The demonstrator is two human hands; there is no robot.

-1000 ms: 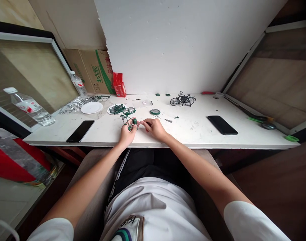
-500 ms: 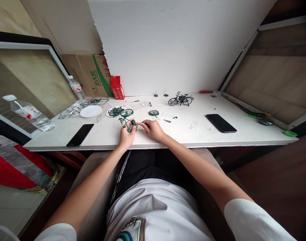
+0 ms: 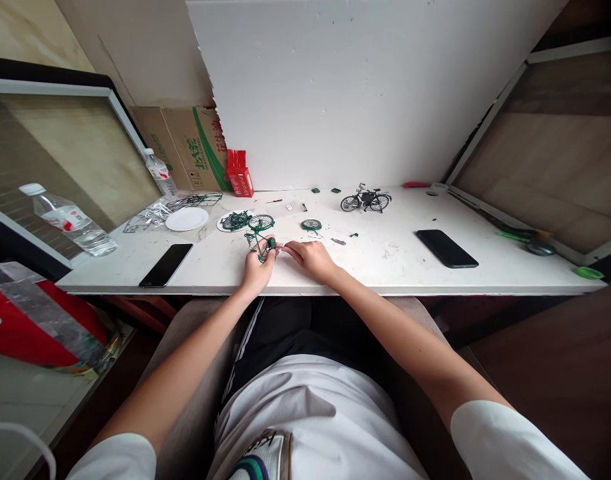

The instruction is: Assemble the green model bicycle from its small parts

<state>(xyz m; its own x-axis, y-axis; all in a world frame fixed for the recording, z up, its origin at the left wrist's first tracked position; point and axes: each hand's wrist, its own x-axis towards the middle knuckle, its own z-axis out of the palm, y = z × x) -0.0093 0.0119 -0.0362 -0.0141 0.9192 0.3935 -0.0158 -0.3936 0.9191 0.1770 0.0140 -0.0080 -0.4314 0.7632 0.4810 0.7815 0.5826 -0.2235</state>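
My left hand (image 3: 258,272) is closed around a green model bicycle frame (image 3: 254,238), held just above the table's front part. Close on its right, my right hand (image 3: 313,260) has its fingertips pinched together, pointing at the frame; whatever small piece they hold is too fine to make out. Beyond the frame lies a green spoked wheel (image 3: 261,223), beside a round white dish (image 3: 221,227) with more green bicycle parts (image 3: 234,220) on it. Another green wheel (image 3: 311,225) lies flat past my right hand. Small loose bits (image 3: 338,241) are scattered to its right.
A finished black model bicycle (image 3: 366,199) stands at the back. Phones lie left (image 3: 166,265) and right (image 3: 446,249). A white plate (image 3: 187,219), water bottles (image 3: 68,220) and a red box (image 3: 240,175) occupy the left side. The table's front edge (image 3: 365,291) runs before my lap.
The view has shifted slightly, so everything sits a little further right. Both hands keep nearly the same pose at the bicycle frame, with the right fingers drawn slightly closer together.
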